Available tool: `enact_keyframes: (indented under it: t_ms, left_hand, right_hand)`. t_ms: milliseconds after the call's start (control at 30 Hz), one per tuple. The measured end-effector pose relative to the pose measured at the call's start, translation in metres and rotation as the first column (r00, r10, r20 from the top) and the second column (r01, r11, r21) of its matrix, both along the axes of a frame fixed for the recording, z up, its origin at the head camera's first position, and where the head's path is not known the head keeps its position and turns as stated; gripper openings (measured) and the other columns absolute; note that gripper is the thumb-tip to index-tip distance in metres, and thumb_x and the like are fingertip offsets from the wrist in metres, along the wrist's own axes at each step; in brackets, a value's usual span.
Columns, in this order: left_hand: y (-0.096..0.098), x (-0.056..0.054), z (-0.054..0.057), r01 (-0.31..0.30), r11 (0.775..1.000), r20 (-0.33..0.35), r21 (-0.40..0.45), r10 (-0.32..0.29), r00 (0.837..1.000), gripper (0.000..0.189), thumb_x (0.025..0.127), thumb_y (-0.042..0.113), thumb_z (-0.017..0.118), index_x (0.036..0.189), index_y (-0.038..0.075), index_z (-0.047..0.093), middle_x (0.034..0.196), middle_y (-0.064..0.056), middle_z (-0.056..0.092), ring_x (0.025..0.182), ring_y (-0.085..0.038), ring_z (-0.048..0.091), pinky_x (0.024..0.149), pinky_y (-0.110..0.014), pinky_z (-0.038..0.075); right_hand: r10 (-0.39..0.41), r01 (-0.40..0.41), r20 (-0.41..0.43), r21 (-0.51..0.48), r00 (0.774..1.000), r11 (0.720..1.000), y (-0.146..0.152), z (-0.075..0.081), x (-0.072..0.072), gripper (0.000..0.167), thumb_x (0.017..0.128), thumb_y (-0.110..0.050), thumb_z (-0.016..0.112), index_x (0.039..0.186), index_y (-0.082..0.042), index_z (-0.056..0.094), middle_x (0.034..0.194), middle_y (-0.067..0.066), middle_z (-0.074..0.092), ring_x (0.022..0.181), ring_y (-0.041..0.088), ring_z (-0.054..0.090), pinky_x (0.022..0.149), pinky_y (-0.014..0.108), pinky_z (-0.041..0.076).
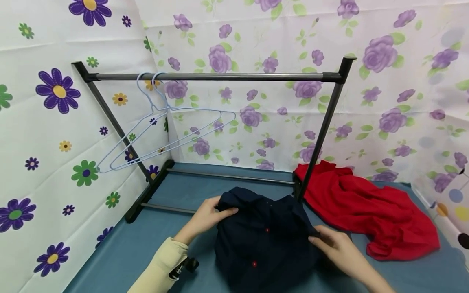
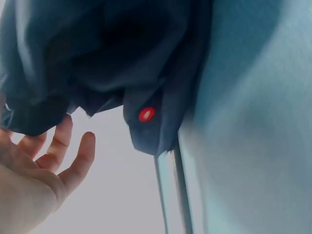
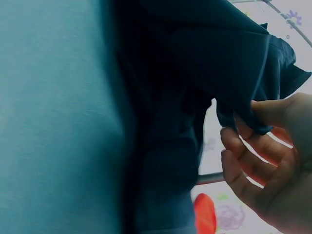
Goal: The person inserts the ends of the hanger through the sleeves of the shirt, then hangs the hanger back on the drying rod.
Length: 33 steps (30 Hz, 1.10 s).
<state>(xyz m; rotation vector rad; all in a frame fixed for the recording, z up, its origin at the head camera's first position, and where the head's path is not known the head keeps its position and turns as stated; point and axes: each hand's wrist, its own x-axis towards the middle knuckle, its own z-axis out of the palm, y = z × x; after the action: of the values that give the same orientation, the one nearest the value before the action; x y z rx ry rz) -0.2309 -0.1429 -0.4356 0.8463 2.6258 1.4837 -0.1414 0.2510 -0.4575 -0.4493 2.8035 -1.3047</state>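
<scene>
A dark navy shirt (image 1: 271,240) with red buttons is held up in front of the body, its lower part over the blue cloth. My left hand (image 1: 209,215) pinches its upper left edge, thumb on the near side. On the opposite side my right hand (image 1: 335,244) pinches the shirt's edge between thumb and fingers. In the right wrist view, the right hand (image 3: 268,156) has fabric between thumb and forefinger, with the other fingers loosely bent. The left wrist view shows the left hand (image 2: 44,170) at the fabric's edge, beside a red button (image 2: 146,114).
Behind the shirt stands a black metal rack (image 1: 234,77). Two light-blue wire hangers (image 1: 168,109) hang towards its left end. A crumpled red garment (image 1: 370,211) lies to the right on the blue cloth (image 1: 110,260). Flower-printed sheets (image 1: 271,138) rise at the back and left.
</scene>
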Motion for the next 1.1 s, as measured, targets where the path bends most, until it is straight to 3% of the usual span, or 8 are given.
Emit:
enact_keyframes:
  t_ms: [133,233,367,567,800,867,967,1100]
  left_hand:
    - [-0.006,-0.001,0.013,0.046,0.998,-0.080,0.033,-0.043,0.996,0.025,0.093,0.030,0.075,0.118,0.027,0.071,0.119,0.007,0.065,0.110,-0.016,0.061,0.094,-0.045,0.049]
    - [-0.010,-0.001,0.022,0.061,0.998,-0.168,0.018,-0.057,0.984,0.023,0.092,0.023,0.077,0.114,0.022,0.071,0.114,0.003,0.063,0.106,-0.018,0.058,0.091,-0.044,0.048]
    - [-0.017,0.000,0.036,0.056,0.998,-0.263,-0.011,-0.056,0.963,0.023,0.091,0.012,0.077,0.112,0.017,0.070,0.114,0.001,0.065,0.102,-0.018,0.058,0.087,-0.041,0.049]
    - [-0.023,-0.003,0.068,0.098,0.995,-0.335,-0.019,-0.099,0.937,0.014,0.095,0.005,0.071,0.096,0.017,0.062,0.087,0.001,0.064,0.072,-0.015,0.052,0.066,-0.038,0.043]
    - [-0.027,-0.005,0.112,0.059,0.998,-0.384,0.000,-0.054,0.922,0.020,0.094,0.004,0.070,0.112,0.013,0.068,0.100,-0.003,0.072,0.077,-0.015,0.060,0.071,-0.032,0.048]
    - [-0.028,-0.007,0.124,0.060,0.998,-0.433,0.006,-0.052,0.900,0.022,0.093,0.002,0.072,0.112,0.012,0.069,0.104,-0.004,0.072,0.084,-0.015,0.064,0.076,-0.032,0.050]
    - [-0.029,-0.010,0.144,0.076,0.997,-0.534,0.018,-0.055,0.844,0.023,0.090,-0.002,0.073,0.110,0.010,0.070,0.104,-0.004,0.071,0.087,-0.015,0.064,0.078,-0.029,0.050]
    - [-0.029,-0.014,0.182,0.074,0.996,-0.695,0.049,-0.019,0.719,0.022,0.087,-0.007,0.074,0.106,0.004,0.071,0.099,-0.009,0.071,0.084,-0.017,0.063,0.079,-0.026,0.047]
  right_hand:
    - [-0.086,0.082,-0.111,-0.041,0.990,0.996,0.002,0.014,-0.002,0.015,0.097,-0.015,0.069,0.111,-0.021,0.071,0.085,-0.006,0.066,0.068,0.009,0.057,0.059,0.027,0.048]
    - [-0.134,0.124,-0.221,-0.060,0.966,0.990,0.005,0.025,-0.004,0.021,0.097,-0.006,0.067,0.115,-0.017,0.071,0.084,-0.003,0.064,0.065,0.010,0.054,0.054,0.027,0.046]
    - [-0.201,0.184,-0.351,-0.081,0.915,0.980,0.008,0.043,-0.005,0.027,0.099,-0.002,0.063,0.121,-0.015,0.069,0.087,0.000,0.062,0.059,0.010,0.050,0.049,0.027,0.042]
    - [-0.252,0.188,-0.494,-0.176,0.832,0.966,0.011,0.077,-0.015,0.030,0.100,0.003,0.057,0.124,-0.012,0.068,0.110,-0.002,0.063,0.067,0.007,0.056,0.052,0.019,0.044]
    - [-0.296,0.173,-0.625,-0.251,0.723,0.952,0.019,0.122,-0.028,0.030,0.100,0.007,0.053,0.121,-0.006,0.071,0.108,-0.015,0.061,0.085,0.001,0.058,0.063,0.010,0.042]
    - [-0.301,0.166,-0.670,-0.259,0.679,0.952,0.020,0.135,-0.033,0.029,0.099,0.008,0.053,0.119,-0.003,0.072,0.106,-0.016,0.061,0.091,-0.001,0.058,0.068,0.008,0.042]
    - [-0.308,0.146,-0.726,-0.278,0.615,0.949,0.017,0.156,-0.038,0.028,0.097,0.012,0.052,0.114,0.003,0.072,0.104,-0.018,0.060,0.094,-0.001,0.057,0.072,0.008,0.043]
    - [-0.319,0.132,-0.802,-0.294,0.505,0.947,0.006,0.194,-0.038,0.025,0.096,0.011,0.051,0.107,0.007,0.072,0.097,-0.021,0.056,0.082,-0.001,0.050,0.067,0.011,0.037]
